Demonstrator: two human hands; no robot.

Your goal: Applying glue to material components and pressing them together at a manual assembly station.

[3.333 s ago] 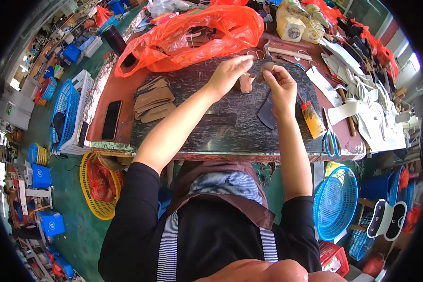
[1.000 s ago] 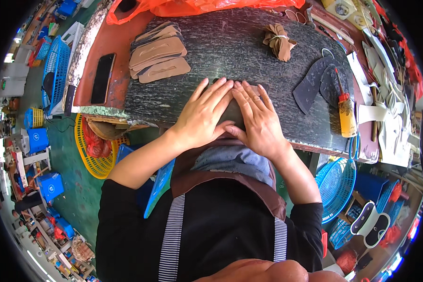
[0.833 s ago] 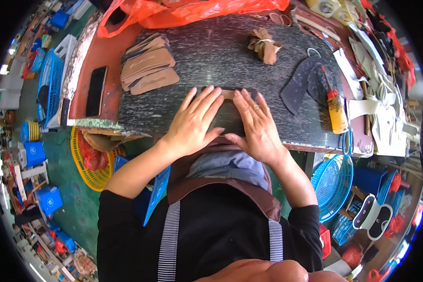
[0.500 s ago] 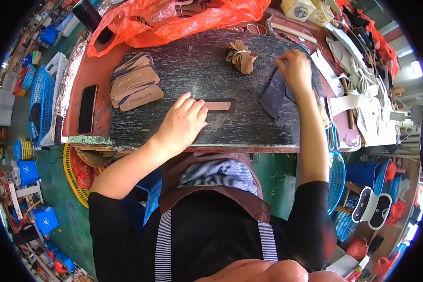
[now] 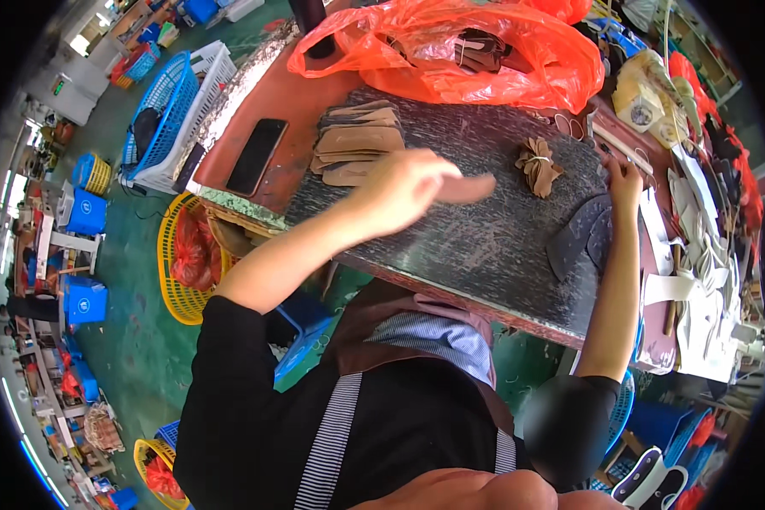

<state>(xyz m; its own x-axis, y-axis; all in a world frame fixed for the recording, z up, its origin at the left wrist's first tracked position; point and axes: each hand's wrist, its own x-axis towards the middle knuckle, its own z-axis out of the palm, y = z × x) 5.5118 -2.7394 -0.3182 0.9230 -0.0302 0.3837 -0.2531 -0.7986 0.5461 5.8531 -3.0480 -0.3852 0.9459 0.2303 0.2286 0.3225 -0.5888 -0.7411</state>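
Note:
My left hand (image 5: pixel 404 191) is closed on a flat brown leather piece (image 5: pixel 469 189), which it holds above the dark speckled board (image 5: pixel 450 246). Just beyond that hand lies a stack of brown and dark leather pieces (image 5: pixel 359 140) with wavy cut-outs. At the board's far right edge is my right hand (image 5: pixel 625 183), its fingers bent together; whatever they hold, if anything, is too small to make out. Dark grey curved pieces (image 5: pixel 576 240) lie beside my right forearm. Between the hands, farther back, sits a tied bundle of brown pieces (image 5: pixel 540 167).
A red plastic bag (image 5: pixel 450 72) with dark pieces inside spreads over the back of the table. A black phone (image 5: pixel 257 157) lies at the left on the red tabletop. White cut pieces (image 5: pixel 697 263) pile up at the right. A yellow basket (image 5: pixel 172 272) stands on the floor.
My left hand has lifted the brown piece off the board, and the dark strip under it no longer shows there. The view has turned and shifted. My right hand remains near the board's right edge.

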